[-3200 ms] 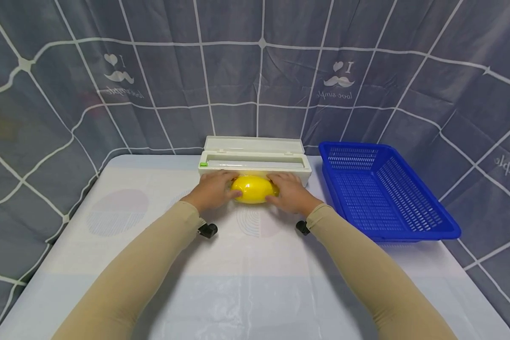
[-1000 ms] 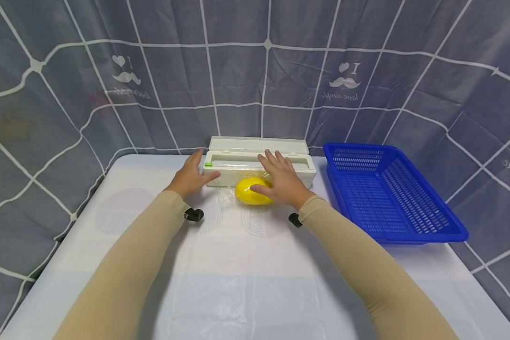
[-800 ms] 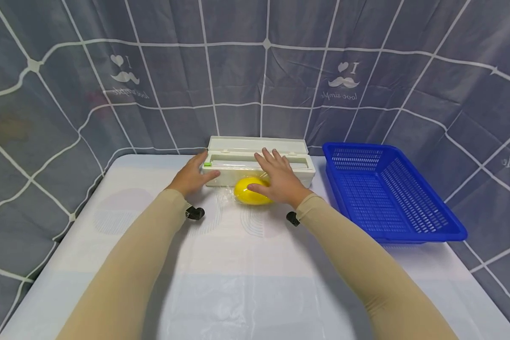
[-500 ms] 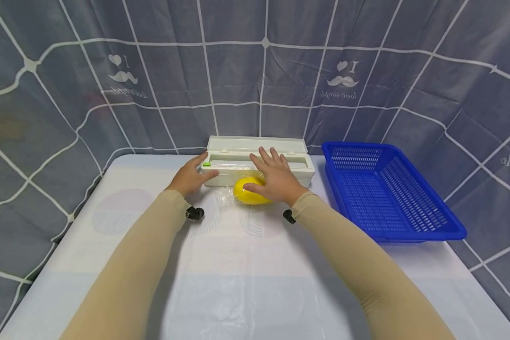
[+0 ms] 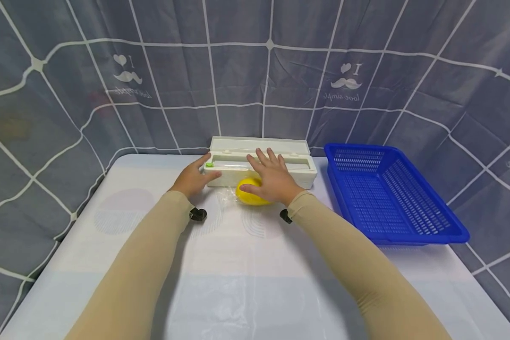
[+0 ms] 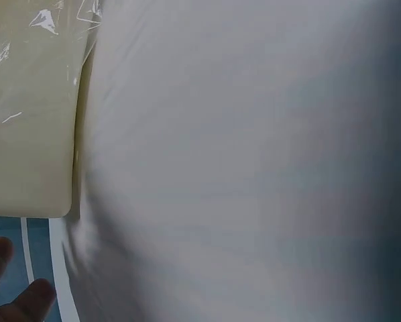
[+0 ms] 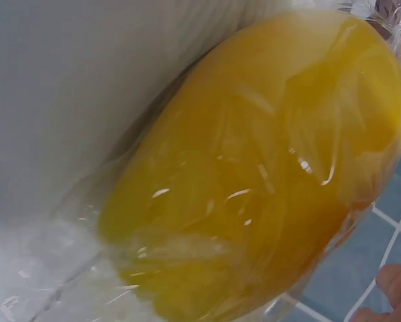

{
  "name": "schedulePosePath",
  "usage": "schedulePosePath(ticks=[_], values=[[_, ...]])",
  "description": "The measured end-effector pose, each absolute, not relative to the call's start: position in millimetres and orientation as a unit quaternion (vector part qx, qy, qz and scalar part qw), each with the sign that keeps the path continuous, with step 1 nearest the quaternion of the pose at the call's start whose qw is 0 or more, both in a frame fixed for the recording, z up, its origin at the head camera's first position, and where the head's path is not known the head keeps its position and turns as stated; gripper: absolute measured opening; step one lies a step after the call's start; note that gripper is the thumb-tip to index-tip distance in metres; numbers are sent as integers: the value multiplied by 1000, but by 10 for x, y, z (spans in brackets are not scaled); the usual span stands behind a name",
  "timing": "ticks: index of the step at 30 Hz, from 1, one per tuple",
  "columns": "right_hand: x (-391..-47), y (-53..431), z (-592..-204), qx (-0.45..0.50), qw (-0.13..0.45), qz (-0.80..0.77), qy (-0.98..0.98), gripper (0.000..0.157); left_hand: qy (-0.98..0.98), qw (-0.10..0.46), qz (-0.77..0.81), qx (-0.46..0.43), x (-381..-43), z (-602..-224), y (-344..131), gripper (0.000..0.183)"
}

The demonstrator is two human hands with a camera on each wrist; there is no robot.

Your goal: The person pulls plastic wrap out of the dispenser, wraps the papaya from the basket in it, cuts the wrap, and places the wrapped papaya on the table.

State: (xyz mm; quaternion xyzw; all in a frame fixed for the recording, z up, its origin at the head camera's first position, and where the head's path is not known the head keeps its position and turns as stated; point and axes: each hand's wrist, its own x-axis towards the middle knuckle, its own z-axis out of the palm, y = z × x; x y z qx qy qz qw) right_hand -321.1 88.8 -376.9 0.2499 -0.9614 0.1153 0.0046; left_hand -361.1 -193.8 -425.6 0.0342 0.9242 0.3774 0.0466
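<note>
One yellow oval object, one white box — one blue basket.

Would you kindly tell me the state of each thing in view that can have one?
White box: open
Lid: raised along the box's far side
Green tab: at the box's left end
Yellow object: wrapped, lying before the box
Clear film: around the yellow object, crumpled on its left
Blue basket: upright
Left hand: open
Right hand: open, fingers spread

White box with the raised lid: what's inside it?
Inside the white box, a pale strip shows; the right hand hides part of it, and whatever lies beneath is covered.
</note>
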Motion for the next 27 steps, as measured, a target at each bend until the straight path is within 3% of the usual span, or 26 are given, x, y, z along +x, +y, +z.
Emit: schedulePosePath(ticks=[10, 21, 27], values=[[-3258, 690, -3718, 264, 4, 103, -959, 93, 921, 41, 385, 33, -3605, -4283, -1940, 92], [-3408, 247, -3589, 314, -7, 111, -943, 66, 916, 32, 397, 39, -3578, -4291, -1934, 98], [-3580, 60, -3565, 335, -31, 132, -932, 60, 914, 34, 402, 43, -3554, -4274, -1941, 108]])
